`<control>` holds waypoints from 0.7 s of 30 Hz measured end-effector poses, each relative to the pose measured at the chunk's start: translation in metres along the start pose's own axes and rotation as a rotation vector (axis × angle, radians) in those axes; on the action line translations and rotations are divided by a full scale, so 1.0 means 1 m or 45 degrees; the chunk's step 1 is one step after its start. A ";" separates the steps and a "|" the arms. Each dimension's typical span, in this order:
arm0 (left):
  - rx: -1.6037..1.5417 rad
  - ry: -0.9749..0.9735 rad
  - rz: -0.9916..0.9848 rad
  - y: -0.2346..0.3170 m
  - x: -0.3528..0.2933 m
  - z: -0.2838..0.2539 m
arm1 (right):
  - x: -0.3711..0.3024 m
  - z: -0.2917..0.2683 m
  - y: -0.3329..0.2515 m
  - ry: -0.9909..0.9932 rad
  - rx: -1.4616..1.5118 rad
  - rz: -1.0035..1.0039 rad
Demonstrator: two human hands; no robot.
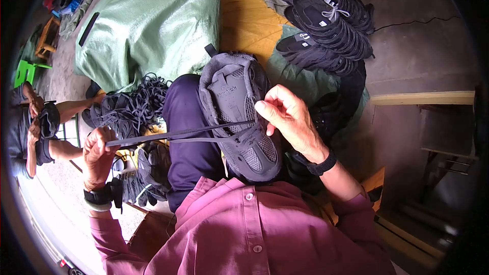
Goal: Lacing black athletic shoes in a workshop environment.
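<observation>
A dark grey sneaker (227,91) with mesh panels lies across my lap, its toe toward me and its heel loop pointing away. Its dark grey shoelace (191,133) is partly threaded near the toe, and two lengths run taut to the left. My left hand (98,154) is closed around the far end of those lengths. At the sneaker's right edge, by the eyelets, my right hand (288,117) is closed in a pinch; what sits between its thumb and fingers is hidden.
A pile of dark shoelaces (145,103) and shoes lies left of my knee. Stacked dark shoe uppers (326,25) stand at the far right. A large pale green sack (153,25) fills the far left. Another person's hands (33,114) show at the left edge, near a green stool (24,73).
</observation>
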State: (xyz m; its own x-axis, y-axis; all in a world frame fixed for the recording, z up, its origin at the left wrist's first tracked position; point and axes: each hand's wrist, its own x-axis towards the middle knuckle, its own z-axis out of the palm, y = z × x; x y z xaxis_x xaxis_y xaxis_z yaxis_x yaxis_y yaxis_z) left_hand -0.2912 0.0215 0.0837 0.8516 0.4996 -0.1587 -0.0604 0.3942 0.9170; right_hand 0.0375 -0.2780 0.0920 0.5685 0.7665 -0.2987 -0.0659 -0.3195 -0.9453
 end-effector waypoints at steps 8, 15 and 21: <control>0.589 0.285 -0.203 -0.005 0.024 0.012 | -0.003 -0.002 0.003 -0.006 0.015 -0.052; 0.822 0.178 -0.041 -0.027 0.035 0.103 | -0.007 -0.006 0.005 0.000 0.105 -0.105; 1.345 -0.199 0.118 -0.030 0.035 0.172 | -0.013 -0.009 -0.002 -0.020 0.067 -0.131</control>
State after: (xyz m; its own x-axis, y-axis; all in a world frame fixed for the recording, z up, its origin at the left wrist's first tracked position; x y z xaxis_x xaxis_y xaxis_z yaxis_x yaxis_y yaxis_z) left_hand -0.1700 -0.1052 0.1136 0.9284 0.3599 -0.0926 0.2896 -0.5447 0.7871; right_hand 0.0379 -0.2920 0.0991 0.5616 0.8026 -0.2011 -0.0512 -0.2089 -0.9766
